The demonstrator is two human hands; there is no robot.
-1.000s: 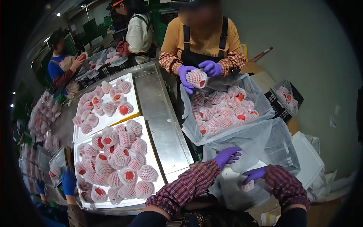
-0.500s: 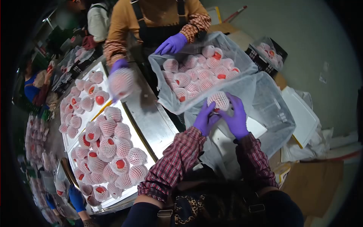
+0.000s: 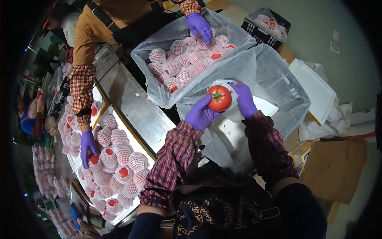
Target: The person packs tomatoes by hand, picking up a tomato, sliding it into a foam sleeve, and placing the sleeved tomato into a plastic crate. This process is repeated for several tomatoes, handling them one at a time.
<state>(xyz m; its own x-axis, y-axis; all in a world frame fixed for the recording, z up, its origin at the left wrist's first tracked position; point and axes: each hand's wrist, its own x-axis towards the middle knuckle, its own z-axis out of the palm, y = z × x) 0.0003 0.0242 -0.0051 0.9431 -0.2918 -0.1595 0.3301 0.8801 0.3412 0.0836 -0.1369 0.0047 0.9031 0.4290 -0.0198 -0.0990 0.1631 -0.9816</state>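
Observation:
A red tomato (image 3: 225, 104) with a green calyx is held up over the lined box, its stem end showing. My left hand (image 3: 200, 113), in a purple glove, is closed around its left side. White foam netting (image 3: 227, 83) sits behind the tomato, bunched at its far edge. My right hand (image 3: 245, 100), also gloved in purple, is closed on that netting at the right; its fingertips are partly hidden. Below both hands stands a box lined with clear plastic (image 3: 278, 77), with a white panel (image 3: 264, 110) inside.
A second lined box (image 3: 139, 53) holds several foam-netted tomatoes (image 3: 184, 74). On the left, netted tomatoes (image 3: 108, 157) crowd a white tray. A co-worker (image 3: 105, 30) reaches into both with purple gloves. A black crate (image 3: 258, 34), white lid (image 3: 314, 85) and cardboard (image 3: 334, 167) lie right.
The netting has come off the tomato in my hands, leaving it bare. The co-worker's one hand went into the filled box, the other down to the tray. My view has shifted slightly.

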